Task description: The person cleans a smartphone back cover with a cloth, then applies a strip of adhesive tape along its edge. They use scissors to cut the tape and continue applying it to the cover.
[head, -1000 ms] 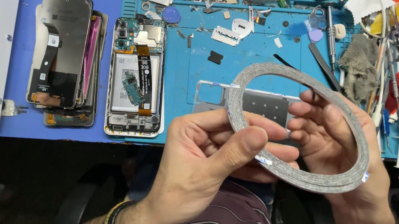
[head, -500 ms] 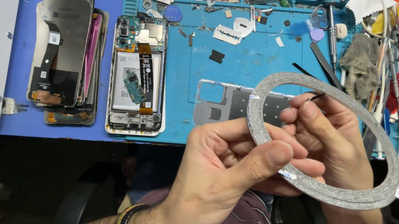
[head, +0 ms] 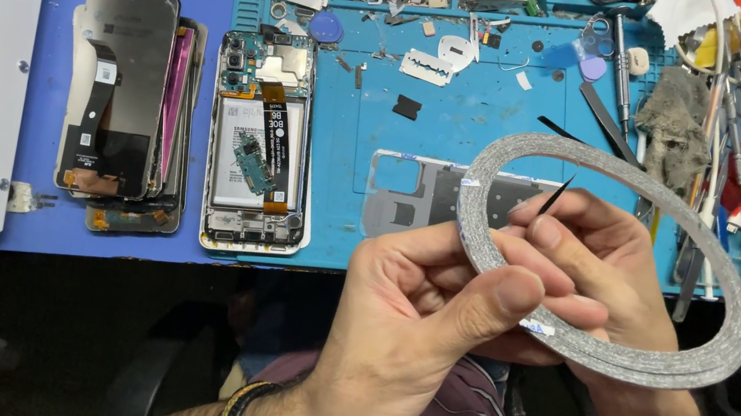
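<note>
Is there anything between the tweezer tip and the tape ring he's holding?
Nothing visible. The tweezers in the right hand point at the tape ring's inner edge, which the left hand pinches close by.

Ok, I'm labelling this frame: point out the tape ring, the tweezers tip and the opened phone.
tape ring (head: 693,219): head view, upper right arc.
tweezers tip (head: 555,196): head view, dark point above right fingers.
opened phone (head: 257,158): head view, battery area.

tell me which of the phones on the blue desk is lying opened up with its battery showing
The opened silver-framed phone on the teal mat's left edge: its battery and circuit board are exposed, while the dark-backed phone stack left of it shows no battery.
</note>
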